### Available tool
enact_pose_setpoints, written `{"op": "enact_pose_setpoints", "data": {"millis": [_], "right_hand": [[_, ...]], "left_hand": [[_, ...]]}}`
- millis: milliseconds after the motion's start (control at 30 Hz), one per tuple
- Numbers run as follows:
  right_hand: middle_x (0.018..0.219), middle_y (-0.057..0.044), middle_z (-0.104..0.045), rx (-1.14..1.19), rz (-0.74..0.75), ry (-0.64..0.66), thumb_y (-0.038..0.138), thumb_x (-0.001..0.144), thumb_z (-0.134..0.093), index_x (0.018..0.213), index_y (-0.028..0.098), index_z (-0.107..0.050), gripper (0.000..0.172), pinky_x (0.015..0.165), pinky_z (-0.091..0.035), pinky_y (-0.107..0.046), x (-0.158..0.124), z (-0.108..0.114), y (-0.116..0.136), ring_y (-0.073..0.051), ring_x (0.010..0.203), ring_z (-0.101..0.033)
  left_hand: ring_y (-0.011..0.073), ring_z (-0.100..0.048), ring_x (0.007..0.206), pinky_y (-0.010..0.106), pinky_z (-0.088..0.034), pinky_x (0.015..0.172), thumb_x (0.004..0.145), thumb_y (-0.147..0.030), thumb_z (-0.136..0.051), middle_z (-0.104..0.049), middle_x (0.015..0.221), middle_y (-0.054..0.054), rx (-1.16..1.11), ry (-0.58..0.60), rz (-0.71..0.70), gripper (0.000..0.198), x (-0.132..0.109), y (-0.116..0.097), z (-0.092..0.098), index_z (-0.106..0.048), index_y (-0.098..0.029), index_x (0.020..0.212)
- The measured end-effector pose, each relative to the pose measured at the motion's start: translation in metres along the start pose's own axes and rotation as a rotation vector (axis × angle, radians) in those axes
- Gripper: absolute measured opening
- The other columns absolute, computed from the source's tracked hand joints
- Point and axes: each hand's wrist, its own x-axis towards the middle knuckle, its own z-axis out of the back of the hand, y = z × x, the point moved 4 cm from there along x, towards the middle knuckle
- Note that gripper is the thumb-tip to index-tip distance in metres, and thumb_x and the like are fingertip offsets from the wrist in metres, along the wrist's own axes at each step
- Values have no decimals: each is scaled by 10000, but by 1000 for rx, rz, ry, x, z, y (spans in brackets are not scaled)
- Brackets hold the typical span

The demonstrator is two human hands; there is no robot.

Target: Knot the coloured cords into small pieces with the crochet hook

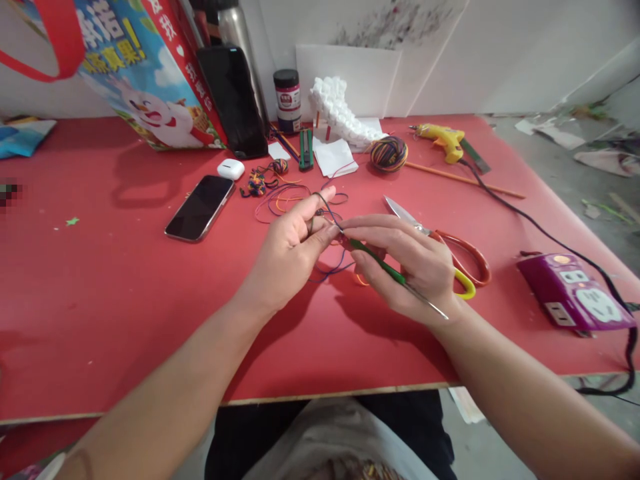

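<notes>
the right hand [413,257] grasps a green-handled hook [376,256], its far end at the dark yarn [329,209] that the left hand [300,237] pinches just beside it, while loose yarn loops [287,199] lie beneath and beyond this grip, a multicoloured yarn ball [389,154] sits farther beyond, and scissors [425,230] lie right of it.

The left hand [295,243] and right hand [417,260] are bare, with slim fingers, and both forearms [520,383] are uncovered too. The top [325,433] is pale grey, its cloth softly creased, with a mottled patch [370,471] of brown and dull gold low on the front (a print, perhaps; the edge of the view cuts it off). The trousers [235,440] are plain and dark, close to black.
</notes>
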Motion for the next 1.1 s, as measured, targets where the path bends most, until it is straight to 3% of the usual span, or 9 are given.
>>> {"op": "enact_pose_setpoints", "data": {"millis": [267,500,633,733,833,900,1000,1100], "right_hand": [[1188,-140,-812,14,-23,-30,113,970,-686,1211,220,-745,270,892,-703,-383,0,1,1,-248,1014,-820],[1232,-116,-795,54,-172,-21,174,996,-696,1316,222,-655,326,613,-630,-286,-3,-2,-1,-115,634,-728],[1258,-112,-776,86,-218,-17,221,1018,-683,1308,211,-648,292,611,-621,-272,-2,-6,-1,-94,635,-701],[1310,-122,-749,159,-295,-13,273,1019,-696,1335,217,-632,328,626,-637,-274,-3,-9,-3,-119,718,-725],[1418,-134,-695,331,-399,4,316,985,-748,1423,250,-566,478,623,-654,-273,-7,-18,-9,-135,775,-750],[1397,-121,-704,544,-531,54,346,970,-769,1490,282,-483,597,549,-635,-257,-10,-29,-12,-120,691,-747],[1138,-69,-779,916,-740,221,447,951,-783,1474,274,-449,644,427,-573,-241,-11,-50,-10,-143,580,-745],[933,-16,-765,1126,-852,363,513,889,-840,1303,232,-534,586,512,-631,-270,-10,-60,-3,-187,650,-790]], "left_hand": [[124,-529,657,264,-473,713,799,-191,-887,-621,649,-52,-70,12,14,485,0,0,-2,-776,-201,1271],[115,-532,636,258,-475,692,743,-293,-962,-624,635,-59,-142,3,54,517,1,4,0,-797,-209,1226],[87,-430,559,242,-407,584,738,-232,-946,-510,588,-84,-202,-8,83,484,1,6,1,-816,-247,1203],[88,-405,544,247,-367,532,763,-179,-893,-547,616,-76,-194,-48,74,537,0,4,3,-799,-293,1280],[83,-385,523,242,-343,490,768,-140,-856,-591,627,-72,-205,-86,54,597,-1,0,4,-779,-317,1333],[80,-359,500,232,-334,470,775,-108,-826,-573,594,-77,-227,-113,37,617,-2,-2,4,-771,-330,1348],[82,-355,485,220,-346,470,779,-65,-786,-523,551,-86,-252,-136,23,658,-2,-5,5,-754,-351,1370],[81,-380,481,218,-349,473,765,-49,-774,-505,545,-89,-280,-119,38,689,-2,-7,4,-745,-344,1387]]}}
